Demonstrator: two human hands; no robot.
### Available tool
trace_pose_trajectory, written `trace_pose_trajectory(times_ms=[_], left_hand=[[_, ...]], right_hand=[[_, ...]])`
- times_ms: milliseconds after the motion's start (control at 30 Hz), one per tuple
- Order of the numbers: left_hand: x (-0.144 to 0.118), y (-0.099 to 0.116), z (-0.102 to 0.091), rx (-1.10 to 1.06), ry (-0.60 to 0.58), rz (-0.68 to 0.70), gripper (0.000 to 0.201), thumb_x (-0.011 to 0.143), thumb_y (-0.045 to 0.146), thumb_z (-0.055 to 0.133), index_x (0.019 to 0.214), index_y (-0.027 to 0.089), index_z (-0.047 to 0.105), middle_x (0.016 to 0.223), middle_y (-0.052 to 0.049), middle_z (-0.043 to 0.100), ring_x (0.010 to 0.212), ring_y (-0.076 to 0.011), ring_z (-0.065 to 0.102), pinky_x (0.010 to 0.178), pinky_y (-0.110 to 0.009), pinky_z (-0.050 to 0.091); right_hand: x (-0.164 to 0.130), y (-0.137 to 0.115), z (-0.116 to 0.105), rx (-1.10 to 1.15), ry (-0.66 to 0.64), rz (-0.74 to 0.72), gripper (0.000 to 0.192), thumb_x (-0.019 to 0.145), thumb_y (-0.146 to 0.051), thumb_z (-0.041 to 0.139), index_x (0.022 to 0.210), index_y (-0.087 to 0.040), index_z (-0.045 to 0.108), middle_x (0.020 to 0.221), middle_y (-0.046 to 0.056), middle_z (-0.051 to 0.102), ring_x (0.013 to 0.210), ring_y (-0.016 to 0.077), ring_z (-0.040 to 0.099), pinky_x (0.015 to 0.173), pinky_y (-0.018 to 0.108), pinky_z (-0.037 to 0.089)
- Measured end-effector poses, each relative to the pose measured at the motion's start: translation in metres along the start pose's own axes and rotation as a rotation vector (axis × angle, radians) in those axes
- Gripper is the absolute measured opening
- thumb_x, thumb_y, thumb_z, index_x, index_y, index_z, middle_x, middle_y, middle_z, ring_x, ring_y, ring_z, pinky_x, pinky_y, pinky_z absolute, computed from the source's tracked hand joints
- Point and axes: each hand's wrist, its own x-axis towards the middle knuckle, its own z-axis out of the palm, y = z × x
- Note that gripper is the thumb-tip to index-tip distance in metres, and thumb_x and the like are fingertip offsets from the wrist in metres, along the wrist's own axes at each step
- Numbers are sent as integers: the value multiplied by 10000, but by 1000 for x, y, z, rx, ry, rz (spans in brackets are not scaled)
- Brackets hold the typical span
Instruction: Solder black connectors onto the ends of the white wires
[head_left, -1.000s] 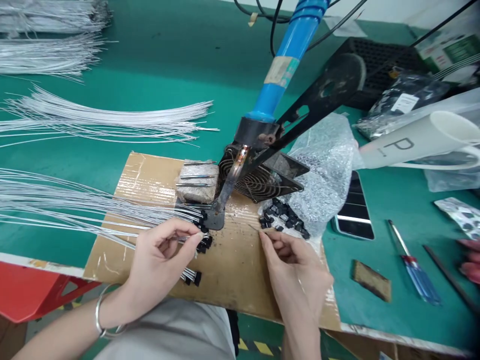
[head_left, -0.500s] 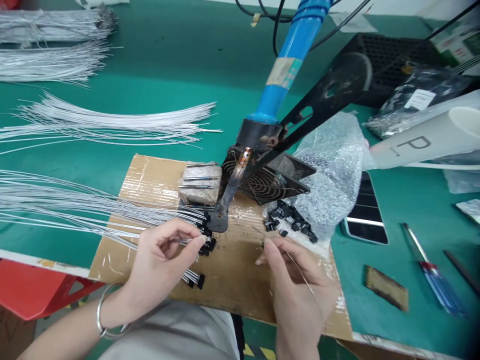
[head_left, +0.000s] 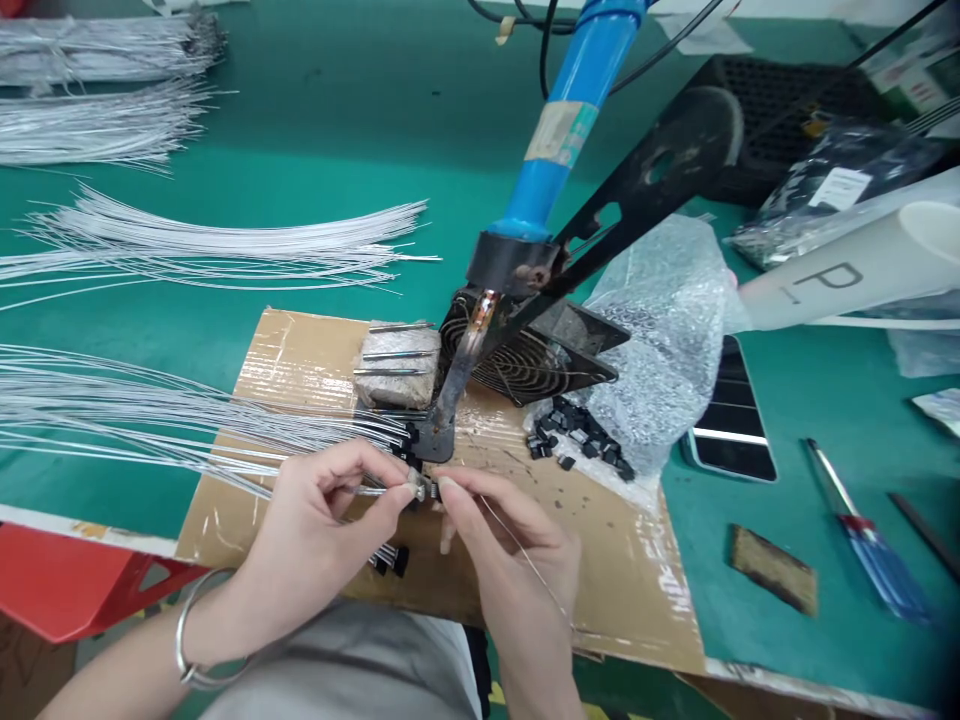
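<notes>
My left hand (head_left: pixel 330 525) is closed in a pinch on the end of a white wire, mostly covered by the fingers. Against those fingertips is a small black connector (head_left: pixel 433 489), pinched by my right hand (head_left: pixel 510 550). A thin silvery wire, which looks like solder (head_left: pixel 525 555), also runs through my right hand's grip. Whether the wire end and connector touch is hidden. Just above both hands is the soldering iron (head_left: pixel 562 140), its metal tip (head_left: pixel 465 350) angled down. White wires (head_left: pixel 277 425) with black ends lie beside my left hand.
Loose black connectors (head_left: pixel 577 435) lie on bubble wrap (head_left: pixel 660 340), beside a small fan (head_left: pixel 536 365). A pad with metal bits (head_left: pixel 397 365) sits on the cardboard (head_left: pixel 615 590). Rightward are a phone (head_left: pixel 731 420), a screwdriver (head_left: pixel 874 550) and a brown block (head_left: pixel 772 568).
My right hand has moved left with the small black connector and thin wire, up to my left fingertips. My left hand has stayed almost in place. The view has shifted slightly.
</notes>
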Motion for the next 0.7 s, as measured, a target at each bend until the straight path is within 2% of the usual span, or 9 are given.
trace_pose_trajectory(times_ms=[267,700], left_hand=[[2,-1,1,-127,-32,0,126,878,154,706,766,206,731,851,1,779,769,-108,704,683,-172,523],[2,1,2,-191,-46,-24,135,885,160,708,758,206,721,874,-5,765,797,-112,700,721,-180,540]], right_hand=[[-1,4,0,52,-73,9,91,899,-265,787,903,-331,849,741,-18,753,527,59,586,507,135,485],[-4,3,1,76,-41,54,77,891,-269,792,885,-317,851,720,-12,746,510,68,599,497,150,504]])
